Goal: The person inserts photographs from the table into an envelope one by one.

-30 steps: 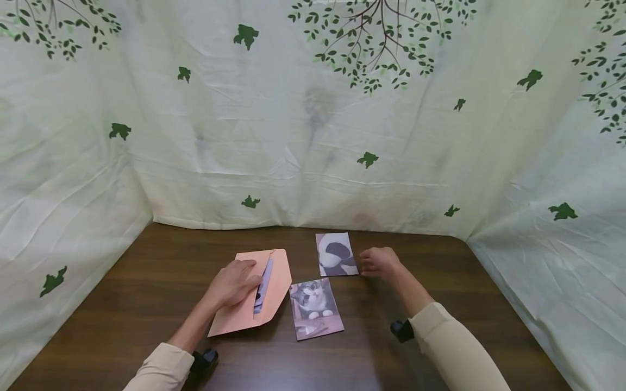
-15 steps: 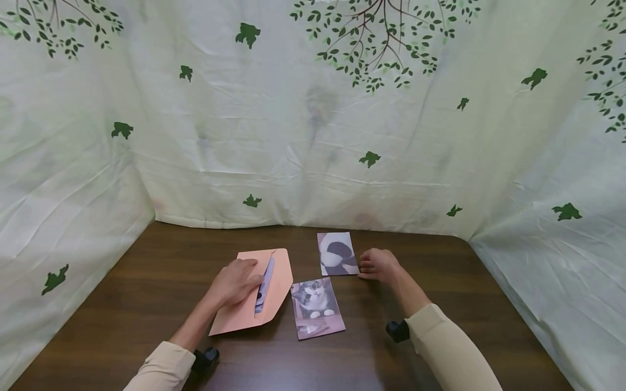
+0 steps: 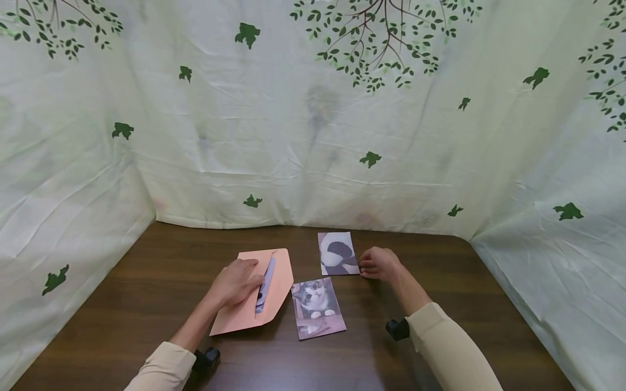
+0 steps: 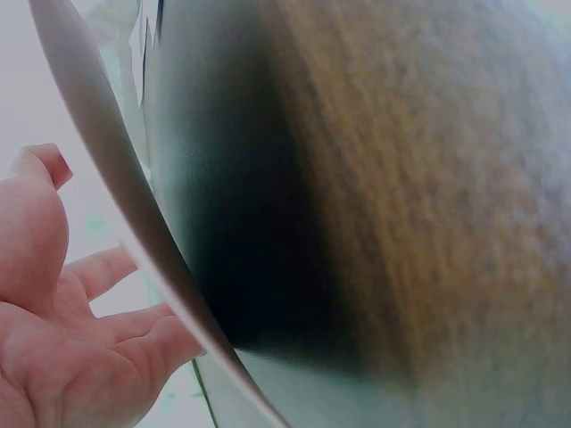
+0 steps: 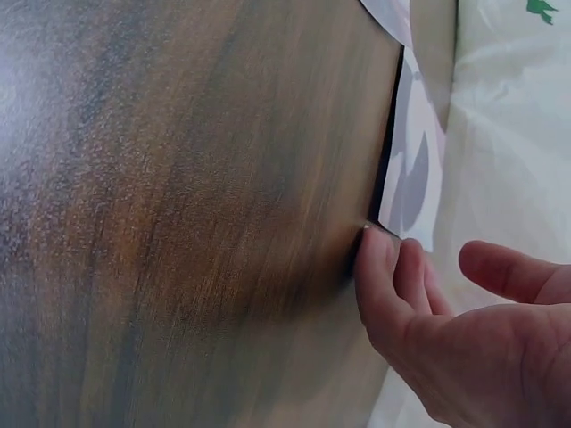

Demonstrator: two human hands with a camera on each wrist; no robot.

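My left hand (image 3: 236,282) rests on a peach envelope (image 3: 281,279), fingers laid over its face. A bluish printed card (image 3: 264,288) shows through the envelope's slit, close to my thumb. In the left wrist view, the envelope's edge (image 4: 111,169) stands raised off the table, the left hand (image 4: 80,330) on its far side. My right hand (image 3: 380,263) is at the right edge of a black-and-white picture card (image 3: 337,254). The right wrist view has that hand's fingers (image 5: 379,276) loosely bent by the card's corner (image 5: 415,178), thumb apart, nothing pinched.
A kitten picture card (image 3: 317,309) lies between the hands, near the envelope's flap. The brown wooden table (image 3: 146,304) ends at a pale leaf-printed cloth (image 3: 293,136) behind and at both sides. Black wrist cameras (image 3: 398,329) sit under both sleeves.
The right hand has stayed at the picture card's edge with only slight finger motion. The left hand, envelope and cards look the same; the whole view has shifted a little.
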